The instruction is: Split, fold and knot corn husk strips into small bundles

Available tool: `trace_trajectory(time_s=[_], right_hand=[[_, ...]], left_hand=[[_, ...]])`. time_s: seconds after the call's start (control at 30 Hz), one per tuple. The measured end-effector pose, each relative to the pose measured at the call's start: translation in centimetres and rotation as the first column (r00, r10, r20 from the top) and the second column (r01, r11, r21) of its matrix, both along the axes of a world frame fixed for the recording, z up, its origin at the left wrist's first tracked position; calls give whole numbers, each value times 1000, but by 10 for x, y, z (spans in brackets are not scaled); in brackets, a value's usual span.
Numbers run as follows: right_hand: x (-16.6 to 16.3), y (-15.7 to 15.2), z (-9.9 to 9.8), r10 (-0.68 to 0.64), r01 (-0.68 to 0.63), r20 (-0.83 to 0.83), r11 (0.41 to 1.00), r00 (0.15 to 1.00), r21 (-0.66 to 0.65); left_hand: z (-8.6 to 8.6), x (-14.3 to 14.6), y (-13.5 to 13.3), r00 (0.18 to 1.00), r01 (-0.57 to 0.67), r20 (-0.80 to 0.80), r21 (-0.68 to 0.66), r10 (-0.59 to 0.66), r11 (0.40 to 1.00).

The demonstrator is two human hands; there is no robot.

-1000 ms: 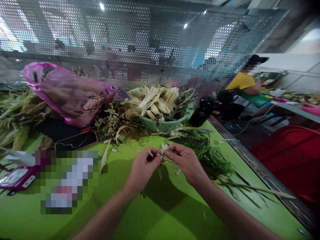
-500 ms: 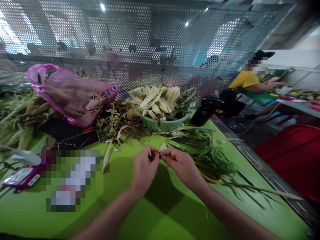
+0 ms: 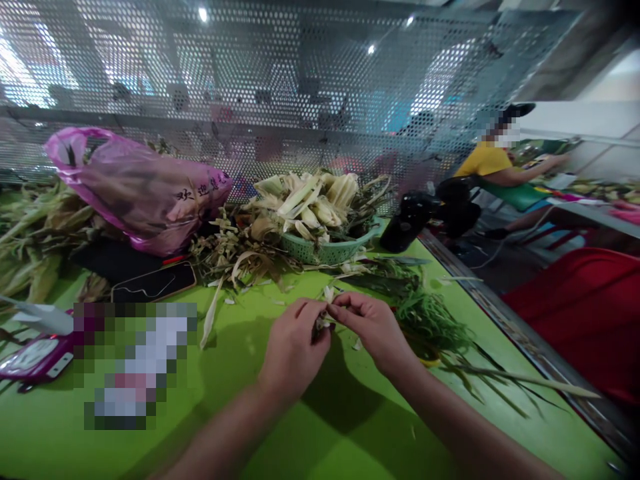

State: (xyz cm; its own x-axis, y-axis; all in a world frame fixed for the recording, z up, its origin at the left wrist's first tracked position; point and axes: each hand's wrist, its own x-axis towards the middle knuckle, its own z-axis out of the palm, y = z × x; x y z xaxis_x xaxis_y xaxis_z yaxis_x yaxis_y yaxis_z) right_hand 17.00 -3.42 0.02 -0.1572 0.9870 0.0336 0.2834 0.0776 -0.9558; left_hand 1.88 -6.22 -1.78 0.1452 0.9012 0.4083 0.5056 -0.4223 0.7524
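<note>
Above the green table, both my hands meet around a small pale piece of corn husk. My left hand curls its fingers about the lower part, which is mostly hidden. Thumb and forefinger of my right hand pinch at the same piece from the other side. Beyond them stands a green plastic basket heaped with pale corn husks. To the right of my right hand lies a bunch of thin green strips, with part of a yellow handle showing under it.
A pink plastic bag, a phone and a purple power strip lie on the left. Dried scraps spread before the basket. A black bottle stands near the right edge, beside a red chair. Another person sits beyond.
My left hand has turned, its fingers now folding further over the piece. The right hand has shifted slightly right, and the pale tip stands more upright. The view has moved a little.
</note>
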Motion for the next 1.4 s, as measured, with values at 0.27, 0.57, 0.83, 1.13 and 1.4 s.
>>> trace_trajectory(time_s=[0.27,0.57,0.83,1.13,1.4], right_hand=[[9,9,-4,18,-53,-187,982,982,-184],[7,9,-5,2,-60,-240,970,971,-237],[2,6,-5,39,-118,-298,960,954,-252],[11,13,-7,256,-259,-34,958,966,-125],[28,4,21,67,-287,691,935,720,208]], left_hand=[[20,-16,0,975,207,120,-158,-189,966],[11,-26,16,999,26,-12,-227,-30,973],[10,-23,17,851,280,523,-384,-42,880],[-1,-13,20,793,317,608,-455,30,832],[-11,-4,21,835,315,550,-494,10,810]])
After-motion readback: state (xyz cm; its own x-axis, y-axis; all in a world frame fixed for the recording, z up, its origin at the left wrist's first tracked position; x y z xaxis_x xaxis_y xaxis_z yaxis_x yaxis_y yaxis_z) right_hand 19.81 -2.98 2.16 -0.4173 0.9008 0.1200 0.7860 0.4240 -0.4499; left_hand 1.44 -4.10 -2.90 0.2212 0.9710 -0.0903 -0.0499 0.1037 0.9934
